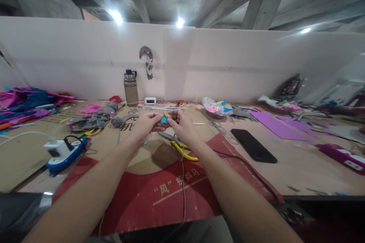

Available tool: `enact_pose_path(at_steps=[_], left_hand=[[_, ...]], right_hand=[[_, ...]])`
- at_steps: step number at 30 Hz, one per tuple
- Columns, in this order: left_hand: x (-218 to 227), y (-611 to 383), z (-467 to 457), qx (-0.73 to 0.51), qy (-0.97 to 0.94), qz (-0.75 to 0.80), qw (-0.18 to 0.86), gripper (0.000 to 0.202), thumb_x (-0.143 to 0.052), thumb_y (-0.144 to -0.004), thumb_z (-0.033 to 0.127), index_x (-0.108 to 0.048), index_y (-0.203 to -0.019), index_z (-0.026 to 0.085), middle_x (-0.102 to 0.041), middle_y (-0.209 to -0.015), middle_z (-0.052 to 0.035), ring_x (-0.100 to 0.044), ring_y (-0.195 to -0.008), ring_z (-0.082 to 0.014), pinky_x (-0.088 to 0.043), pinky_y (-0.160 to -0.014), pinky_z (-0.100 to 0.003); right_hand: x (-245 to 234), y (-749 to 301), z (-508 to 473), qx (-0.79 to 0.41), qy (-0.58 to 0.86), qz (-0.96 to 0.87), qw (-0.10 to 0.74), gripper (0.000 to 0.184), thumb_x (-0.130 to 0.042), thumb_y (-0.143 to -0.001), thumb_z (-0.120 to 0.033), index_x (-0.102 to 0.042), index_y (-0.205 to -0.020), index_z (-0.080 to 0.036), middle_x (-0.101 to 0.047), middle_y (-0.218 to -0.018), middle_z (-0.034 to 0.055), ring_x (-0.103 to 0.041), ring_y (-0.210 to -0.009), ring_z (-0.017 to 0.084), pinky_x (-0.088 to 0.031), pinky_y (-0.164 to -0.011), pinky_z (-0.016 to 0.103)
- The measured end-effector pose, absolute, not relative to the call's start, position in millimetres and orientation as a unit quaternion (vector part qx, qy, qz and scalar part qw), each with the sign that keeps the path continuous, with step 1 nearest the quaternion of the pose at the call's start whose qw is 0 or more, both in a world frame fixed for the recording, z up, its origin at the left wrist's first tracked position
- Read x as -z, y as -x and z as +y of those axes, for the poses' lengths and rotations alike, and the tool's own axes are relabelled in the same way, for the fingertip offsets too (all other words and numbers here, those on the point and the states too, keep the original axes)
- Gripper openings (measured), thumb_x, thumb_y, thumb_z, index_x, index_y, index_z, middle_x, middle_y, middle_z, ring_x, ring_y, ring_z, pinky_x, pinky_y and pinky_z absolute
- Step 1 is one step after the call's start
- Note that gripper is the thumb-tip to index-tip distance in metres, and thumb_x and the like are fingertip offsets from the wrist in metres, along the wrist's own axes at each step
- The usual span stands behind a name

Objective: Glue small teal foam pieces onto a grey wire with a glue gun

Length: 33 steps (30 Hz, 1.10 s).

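Note:
Over the middle of the table, a small teal star-shaped piece [164, 120] is held up between my two hands. My left hand [148, 124] pinches its left side with thumb and fingers. On the other side, my right hand [180, 122] has its thumb and fingertips closed on the star. A thin grey cord [183, 182] hangs below my right hand towards the table's front edge; where its upper end goes is hidden. Beneath my hands lie scissors with yellow handles [186, 152], partly covered by my right hand and wrist.
Red and brown cardboard [134, 201] covers the table in front of me. A black phone [253, 145] and purple sheets [281, 125] lie right. A blue power strip [65, 158] and grey felt pieces [95, 120] lie left. A bottle [130, 90] stands by the wall.

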<state>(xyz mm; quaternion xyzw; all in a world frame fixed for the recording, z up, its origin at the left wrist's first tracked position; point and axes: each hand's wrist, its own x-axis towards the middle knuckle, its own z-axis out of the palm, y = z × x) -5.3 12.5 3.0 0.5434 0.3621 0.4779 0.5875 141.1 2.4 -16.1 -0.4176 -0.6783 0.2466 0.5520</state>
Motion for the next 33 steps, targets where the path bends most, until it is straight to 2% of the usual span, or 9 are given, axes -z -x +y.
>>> enact_pose_path(at_steps=[5, 13, 15, 17, 20, 27, 33], left_hand=[[-2.7, 4.5, 12.3, -0.482, -0.545, 0.35, 0.59, 0.021, -0.068, -0.07, 0.027, -0.059, -0.08, 0.012, -0.065, -0.072, -0.0052, -0.064, -0.06, -0.0119, -0.054, -0.057, -0.023], [0.4, 4.2, 13.3, -0.497, -0.556, 0.359, 0.561, 0.024, -0.068, -0.066, 0.031, -0.06, -0.079, 0.013, -0.061, -0.075, -0.0026, -0.059, -0.062, -0.0108, -0.053, -0.06, -0.028], [1.9, 4.2, 14.6, -0.512, -0.566, 0.365, 0.534, 0.023, -0.068, -0.066, 0.032, -0.061, -0.075, 0.012, -0.061, -0.076, -0.0031, -0.057, -0.064, -0.0096, -0.049, -0.056, -0.022], [3.5, 3.8, 16.1, -0.526, -0.569, 0.363, 0.518, 0.021, -0.068, -0.065, 0.031, -0.062, -0.072, 0.012, -0.058, -0.069, -0.002, -0.052, -0.059, -0.007, -0.04, -0.046, -0.015], [5.1, 3.1, 18.0, -0.523, -0.561, 0.336, 0.547, 0.019, -0.068, -0.066, 0.029, -0.061, -0.069, 0.011, -0.051, -0.056, 0.0015, -0.043, -0.046, -0.004, -0.03, -0.038, -0.014], [2.7, 4.9, 17.7, -0.512, -0.509, 0.308, 0.62, 0.015, -0.068, -0.066, 0.019, -0.061, -0.077, 0.012, -0.059, -0.065, -0.0016, -0.055, -0.054, -0.0079, -0.047, -0.054, -0.021], [-3.6, 6.2, 14.4, -0.499, -0.498, 0.304, 0.64, 0.015, -0.065, -0.067, 0.021, -0.062, -0.078, 0.012, -0.061, -0.07, -0.0041, -0.058, -0.061, -0.0119, -0.049, -0.057, -0.024]], right_hand=[[13.2, -141.5, -3.5, -0.168, 0.452, -0.688, 0.542, 0.009, -0.048, -0.078, -0.026, -0.052, -0.081, -0.019, -0.057, -0.076, 0.0025, -0.053, -0.071, 0.014, -0.042, -0.067, 0.028], [10.6, -140.2, -12.5, -0.043, 0.441, -0.737, 0.51, 0.011, -0.045, -0.08, -0.019, -0.057, -0.08, -0.019, -0.057, -0.083, 0.0051, -0.051, -0.079, 0.016, -0.04, -0.071, 0.028], [10.7, -140.0, -13.5, -0.019, 0.438, -0.749, 0.497, 0.013, -0.045, -0.081, -0.017, -0.058, -0.081, -0.019, -0.055, -0.085, 0.0051, -0.051, -0.079, 0.016, -0.04, -0.071, 0.027], [11.4, -140.1, -13.7, 0.003, 0.435, -0.759, 0.485, 0.015, -0.044, -0.082, -0.016, -0.058, -0.083, -0.018, -0.054, -0.085, 0.0051, -0.051, -0.079, 0.015, -0.04, -0.072, 0.026], [12.6, -140.8, -13.7, 0.033, 0.434, -0.77, 0.468, 0.018, -0.041, -0.085, -0.016, -0.059, -0.087, -0.018, -0.054, -0.086, 0.0055, -0.051, -0.078, 0.015, -0.04, -0.071, 0.026], [12.9, -142.3, -15.0, 0.076, 0.448, -0.778, 0.434, 0.021, -0.04, -0.087, -0.018, -0.057, -0.099, -0.019, -0.054, -0.09, 0.0067, -0.051, -0.082, 0.016, -0.039, -0.07, 0.026], [11.4, -142.4, -14.0, 0.092, 0.441, -0.788, 0.42, 0.02, -0.039, -0.086, -0.016, -0.058, -0.091, -0.018, -0.052, -0.087, 0.0063, -0.049, -0.078, 0.015, -0.039, -0.068, 0.025]])
